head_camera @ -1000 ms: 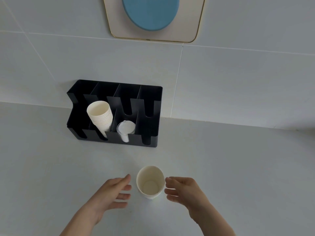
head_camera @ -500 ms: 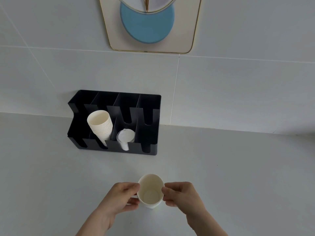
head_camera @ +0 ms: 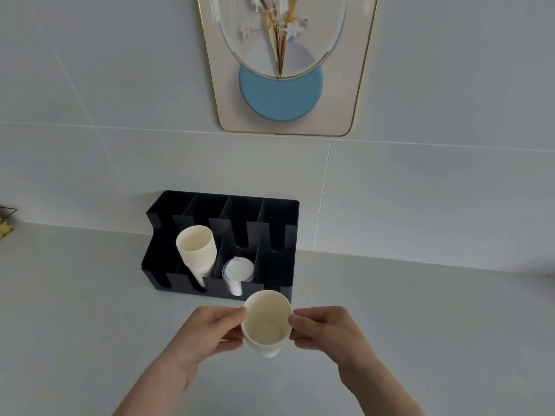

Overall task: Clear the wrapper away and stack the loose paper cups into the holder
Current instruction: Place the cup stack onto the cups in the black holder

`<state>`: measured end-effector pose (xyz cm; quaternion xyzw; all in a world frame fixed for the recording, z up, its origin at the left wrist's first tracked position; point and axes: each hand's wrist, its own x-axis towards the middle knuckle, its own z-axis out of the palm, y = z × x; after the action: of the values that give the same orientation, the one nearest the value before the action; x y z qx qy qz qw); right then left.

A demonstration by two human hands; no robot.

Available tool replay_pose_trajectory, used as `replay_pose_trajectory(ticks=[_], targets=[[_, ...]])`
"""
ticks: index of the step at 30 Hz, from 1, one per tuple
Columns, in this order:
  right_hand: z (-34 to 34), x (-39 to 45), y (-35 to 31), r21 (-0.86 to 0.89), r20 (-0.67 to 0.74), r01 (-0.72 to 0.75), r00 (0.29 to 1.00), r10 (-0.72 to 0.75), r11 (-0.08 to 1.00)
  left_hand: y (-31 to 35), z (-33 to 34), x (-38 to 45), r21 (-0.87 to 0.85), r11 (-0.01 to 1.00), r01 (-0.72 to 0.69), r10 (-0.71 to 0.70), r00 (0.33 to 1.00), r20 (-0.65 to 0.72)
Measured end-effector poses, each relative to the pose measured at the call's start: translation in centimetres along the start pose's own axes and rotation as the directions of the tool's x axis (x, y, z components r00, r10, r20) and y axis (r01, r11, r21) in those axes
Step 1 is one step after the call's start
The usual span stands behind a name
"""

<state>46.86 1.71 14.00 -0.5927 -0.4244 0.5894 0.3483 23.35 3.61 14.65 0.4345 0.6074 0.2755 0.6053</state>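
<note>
While both hands meet low in the middle of the view, the far left edge shows only a sliver of a dark wire object (head_camera: 7,210) with something yellow beneath it, too cut off to identify. Moving right, a black holder (head_camera: 277,280) with several slotted compartments sits on the pale counter (head_camera: 75,310) against the tiled wall (head_camera: 120,163). In its second compartment from the left leans a stack of cups (head_camera: 198,253), nested and tilted with the open mouth facing up and toward the camera. Just right of that, the next compartment holds clear lids (head_camera: 238,273) standing on edge. The left hand (head_camera: 210,331) has its fingers curled in, thumb and fingertips pinching the left side of a single paper cup (head_camera: 267,322). This cup is lifted off the counter, in front of the holder's right end, its rim overlapping the holder's front edge in the view, mouth tipped toward the camera so the inside bottom shows. The right hand (head_camera: 327,331) is likewise closed in a pinch on the cup's right side. Above, on the wall, hangs a gold-edged picture (head_camera: 282,94) with a blue disc and dried stems.
</note>
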Motion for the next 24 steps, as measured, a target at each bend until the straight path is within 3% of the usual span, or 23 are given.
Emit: replay_pose_trajectory(ticks=[15,24], targets=[[6.8,5.3,-15.2,0.027,-0.041,0.202,0.979,-0.201,0.979,12.0,-11.4,3.0,-0.084,0.976,-0.201,0.193,0.977,-0.091],[11.9,10.1,-20.6,0.036,-0.103,0.239,0.967,-0.234,0.97,16.6,-17.9,6.6,-0.141,0.948,-0.284,0.267,0.955,-0.126]])
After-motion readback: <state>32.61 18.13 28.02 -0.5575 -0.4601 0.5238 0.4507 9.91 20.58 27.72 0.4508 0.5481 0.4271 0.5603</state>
